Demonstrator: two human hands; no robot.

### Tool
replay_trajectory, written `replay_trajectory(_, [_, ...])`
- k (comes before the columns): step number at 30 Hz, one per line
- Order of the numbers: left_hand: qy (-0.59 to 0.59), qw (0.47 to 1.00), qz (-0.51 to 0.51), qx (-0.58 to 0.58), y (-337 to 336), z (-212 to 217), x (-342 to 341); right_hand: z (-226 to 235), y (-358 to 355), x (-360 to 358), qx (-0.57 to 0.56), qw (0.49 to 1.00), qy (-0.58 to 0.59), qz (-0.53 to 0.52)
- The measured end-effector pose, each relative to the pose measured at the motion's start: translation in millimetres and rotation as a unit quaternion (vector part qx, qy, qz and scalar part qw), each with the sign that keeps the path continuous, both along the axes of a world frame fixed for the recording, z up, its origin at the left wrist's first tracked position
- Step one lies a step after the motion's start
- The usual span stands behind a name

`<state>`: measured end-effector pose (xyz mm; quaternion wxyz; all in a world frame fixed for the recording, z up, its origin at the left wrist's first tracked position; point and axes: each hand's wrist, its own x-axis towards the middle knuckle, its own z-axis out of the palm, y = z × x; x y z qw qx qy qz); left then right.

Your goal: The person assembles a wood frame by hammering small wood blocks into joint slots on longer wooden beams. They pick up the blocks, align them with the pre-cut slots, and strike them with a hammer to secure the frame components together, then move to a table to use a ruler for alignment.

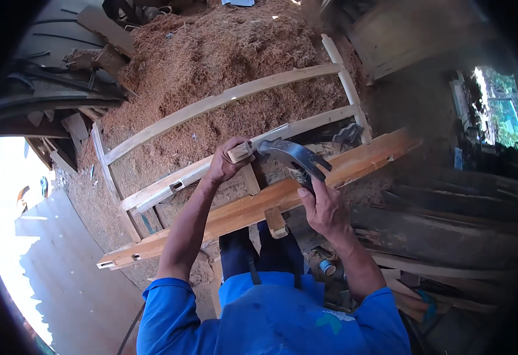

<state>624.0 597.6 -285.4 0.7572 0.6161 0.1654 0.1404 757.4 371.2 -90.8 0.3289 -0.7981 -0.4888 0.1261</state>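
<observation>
My right hand [324,210] grips a claw hammer [285,155] by its handle, the claw turned toward the right. The hammer's striking face is right beside the end of a short wooden block [240,152], and I cannot tell whether they touch. My left hand [224,161] is wrapped around that block. Below both hands a long orange-brown beam [229,219] with mortise slots lies across in front of me. A short wooden piece [276,223] sticks out from the beam's near side.
Beyond the beam lies a pale wooden frame [211,102] with curved and straight rails. A large heap of wood shavings [211,53] is behind it. Dark planks [442,231] are stacked at right, a sheet board [75,278] lies at left, and a small round can [327,267] is near my legs.
</observation>
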Motion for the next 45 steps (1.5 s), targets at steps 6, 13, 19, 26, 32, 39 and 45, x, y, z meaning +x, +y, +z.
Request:
replay_trajectory(6, [0.106, 0.986, -0.057, 0.111, -3.7, -3.5, -20.0, -59.7, -120.9, -24.9, -0.041, 0.97, 0.138, -0.196])
replay_trajectory(13, [0.292, 0.895, -0.071, 0.33, 9.2, -25.5, -32.8, -165.5, -238.0, -118.0, -0.109, 0.913, 0.203, -0.337])
replay_trajectory(19, [0.311, 0.862, -0.01, 0.401, -5.7, -43.5, -11.6, -212.6, -277.7, -189.2, -0.114, 0.84, 0.311, -0.429])
replay_trajectory(26, [0.271, 0.776, 0.0, 0.57, -5.5, -62.9, -18.8, -252.5, -294.8, -228.0, -0.138, 0.714, 0.42, -0.543])
replay_trajectory(32, [0.278, 0.705, -0.002, 0.652, 2.7, -68.0, -26.5, -307.0, -325.8, -293.3, -0.151, 0.646, 0.488, -0.567])
replay_trajectory(39, [0.291, 0.707, 0.033, 0.644, 9.7, -68.3, -33.9, -299.7, -350.4, -277.8, -0.172, 0.638, 0.499, -0.561])
replay_trajectory(45, [0.223, 0.853, 0.1, 0.46, -29.4, -33.3, -4.5, -258.8, -339.0, -213.2, -0.137, 0.801, 0.298, -0.501])
